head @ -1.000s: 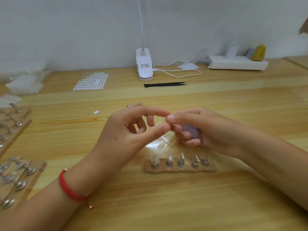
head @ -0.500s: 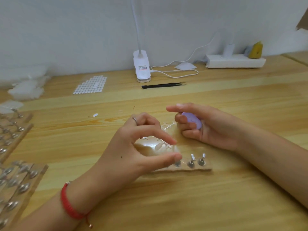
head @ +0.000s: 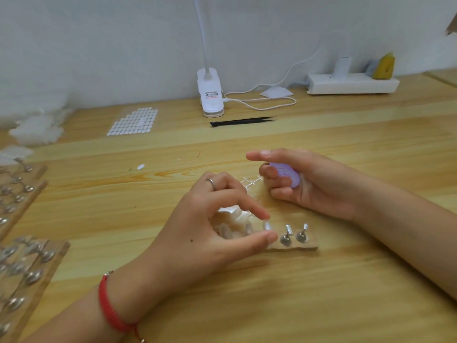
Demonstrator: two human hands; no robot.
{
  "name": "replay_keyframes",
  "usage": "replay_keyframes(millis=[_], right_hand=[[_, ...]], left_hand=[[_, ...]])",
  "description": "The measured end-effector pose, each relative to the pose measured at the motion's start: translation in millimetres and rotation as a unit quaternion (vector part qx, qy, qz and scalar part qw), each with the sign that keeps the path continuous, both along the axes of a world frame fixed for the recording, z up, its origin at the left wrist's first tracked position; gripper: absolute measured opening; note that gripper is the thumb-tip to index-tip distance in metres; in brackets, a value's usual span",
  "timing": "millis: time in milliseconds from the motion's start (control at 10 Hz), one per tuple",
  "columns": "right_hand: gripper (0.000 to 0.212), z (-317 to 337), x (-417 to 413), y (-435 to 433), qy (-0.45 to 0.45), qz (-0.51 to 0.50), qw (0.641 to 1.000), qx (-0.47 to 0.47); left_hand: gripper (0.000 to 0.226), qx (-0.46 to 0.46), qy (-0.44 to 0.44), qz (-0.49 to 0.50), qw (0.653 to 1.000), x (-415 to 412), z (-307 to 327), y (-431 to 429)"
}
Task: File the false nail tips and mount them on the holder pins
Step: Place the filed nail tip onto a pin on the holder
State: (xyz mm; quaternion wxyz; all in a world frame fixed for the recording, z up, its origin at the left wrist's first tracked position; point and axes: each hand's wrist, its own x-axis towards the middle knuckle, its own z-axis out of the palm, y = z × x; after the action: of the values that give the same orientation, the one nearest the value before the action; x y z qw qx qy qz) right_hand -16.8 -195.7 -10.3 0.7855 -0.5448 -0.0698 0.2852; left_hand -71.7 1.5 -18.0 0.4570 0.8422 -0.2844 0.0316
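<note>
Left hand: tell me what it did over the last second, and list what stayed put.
The left hand dropped away from the right hand to the holder, where its thumb and forefinger now hold a nail tip beside the two bare pins. The right hand kept its grip on the purple file. Holder, bare pins and tweezers stayed put.

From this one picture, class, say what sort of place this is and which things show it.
Probably a nail-art workbench, at home or in a small workshop: loose false nail tips by a holder strip with metal pins, more pin holders at the left, and a purple file in the right hand.
</note>
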Motion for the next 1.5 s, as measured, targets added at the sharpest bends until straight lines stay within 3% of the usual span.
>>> replay_keyframes(millis=[600, 900, 1000, 1100, 1200, 1300, 1400, 1500], right_hand=[[0.021, -0.5, 0.8, 0.2, 0.001, -0.004, 1.000, 0.000], [0.021, -2.0, 0.7, -1.1, 0.002, -0.010, 1.000, 0.002], [0.019, -1.3, 1.7, -4.1, 0.058, -0.012, 0.995, 0.077], [0.018, 0.3, 4.2, -7.8, 0.140, -0.033, 0.974, 0.177], [0.019, 0.6, 4.9, -8.3, 0.157, -0.048, 0.966, 0.199], [0.018, 0.0, 4.7, -7.5, 0.148, -0.046, 0.970, 0.185], [0.017, -0.2, 4.9, -7.5, 0.143, -0.047, 0.972, 0.183], [0.017, -0.3, 4.6, -6.7, 0.142, -0.049, 0.972, 0.182]], left_hand=[[0.025, 0.008, -0.003, -0.006, 1.000, 1.6, -2.6, -0.4], [0.021, 0.071, -0.082, -0.008, 0.994, -0.2, 1.6, -1.6], [0.023, 0.081, -0.091, -0.010, 0.993, -1.4, 2.3, -1.8], [0.027, 0.030, -0.059, -0.002, 0.998, -1.0, 5.6, 0.6], [0.026, -0.099, -0.002, 0.056, 0.993, 7.2, 10.0, 8.9], [0.006, -0.104, 0.029, 0.138, 0.985, 20.8, 6.3, 19.1], [0.007, 0.012, 0.015, 0.154, 0.988, 27.4, -0.8, 25.6], [0.024, 0.068, 0.012, 0.116, 0.991, 27.6, -3.6, 26.0]])
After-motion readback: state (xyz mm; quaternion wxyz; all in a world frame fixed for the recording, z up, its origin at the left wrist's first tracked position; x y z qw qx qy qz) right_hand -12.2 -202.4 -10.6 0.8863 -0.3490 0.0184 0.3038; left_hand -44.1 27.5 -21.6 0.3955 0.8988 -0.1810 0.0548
